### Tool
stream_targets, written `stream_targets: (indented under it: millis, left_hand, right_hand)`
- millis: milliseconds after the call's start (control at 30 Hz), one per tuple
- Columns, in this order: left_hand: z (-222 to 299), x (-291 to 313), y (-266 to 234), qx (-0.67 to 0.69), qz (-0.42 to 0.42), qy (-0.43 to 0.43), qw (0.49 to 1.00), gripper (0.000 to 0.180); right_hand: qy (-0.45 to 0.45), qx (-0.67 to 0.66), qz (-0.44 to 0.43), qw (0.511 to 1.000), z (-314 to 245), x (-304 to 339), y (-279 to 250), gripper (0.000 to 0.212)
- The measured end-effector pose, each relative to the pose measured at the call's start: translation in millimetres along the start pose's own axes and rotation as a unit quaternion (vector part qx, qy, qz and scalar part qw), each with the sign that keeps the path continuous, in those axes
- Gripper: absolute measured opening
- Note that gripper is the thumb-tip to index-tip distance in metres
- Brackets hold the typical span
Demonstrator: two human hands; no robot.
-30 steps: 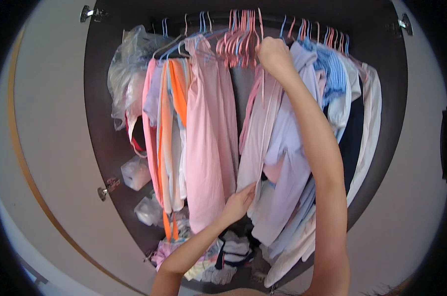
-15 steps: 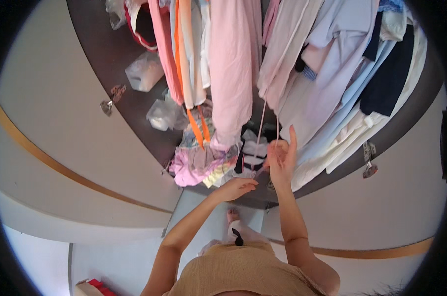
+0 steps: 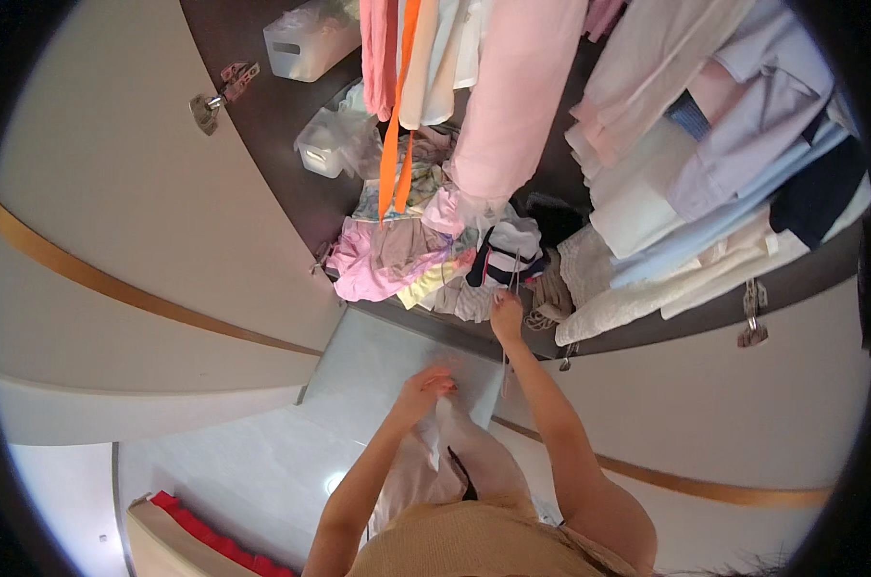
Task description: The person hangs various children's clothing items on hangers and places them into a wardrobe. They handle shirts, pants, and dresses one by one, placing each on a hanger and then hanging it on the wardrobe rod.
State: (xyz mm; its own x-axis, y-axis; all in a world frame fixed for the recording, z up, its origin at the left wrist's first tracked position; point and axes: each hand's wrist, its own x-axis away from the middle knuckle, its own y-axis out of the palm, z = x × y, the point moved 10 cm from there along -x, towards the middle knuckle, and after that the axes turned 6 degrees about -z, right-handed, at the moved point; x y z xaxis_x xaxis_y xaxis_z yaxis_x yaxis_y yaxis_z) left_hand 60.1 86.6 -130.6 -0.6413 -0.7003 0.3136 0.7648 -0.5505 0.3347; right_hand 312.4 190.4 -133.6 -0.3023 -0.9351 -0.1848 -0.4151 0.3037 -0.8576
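My right hand point(image 3: 506, 319) is closed around a thin pale cord point(image 3: 516, 269) in front of the wardrobe shelf. Part of the cord rises above the fist, and a length hangs below it. Behind the cord lies a bundle of black and white clothes point(image 3: 505, 252). Lower and to the left, my left hand point(image 3: 424, 394) is over the floor in front of my legs, its fingers smeared by motion. Left of the black and white bundle is a heap of folded pink, yellow and patterned clothes point(image 3: 397, 252).
Hanging clothes fill the wardrobe above, among them a long pink garment point(image 3: 517, 96) and an orange strap point(image 3: 391, 159). Clear plastic bins point(image 3: 306, 58) stand at the left. Open wardrobe doors point(image 3: 99, 192) flank me on both sides. A box with a red edge point(image 3: 190, 539) is at lower left.
My right hand has drawn down and left with the cord, which no longer runs up to the hanging pale garment. My left hand has dropped toward me. The view has shifted.
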Motion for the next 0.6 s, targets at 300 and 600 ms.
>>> stream_targets:
  millis: [300,600]
  left_hand:
    - [-41.7,32.6,-76.8,-0.015,0.221,-0.061,0.973,0.027]
    - [-62.1,37.0,-44.4,0.002,0.197,-0.078,0.977,0.026]
  right_hand:
    - [0.293,0.020,0.016,0.956,52.7,-94.8,121.8,0.065]
    - [0.256,0.054,0.088,0.961,95.6,-90.8,74.9,0.025]
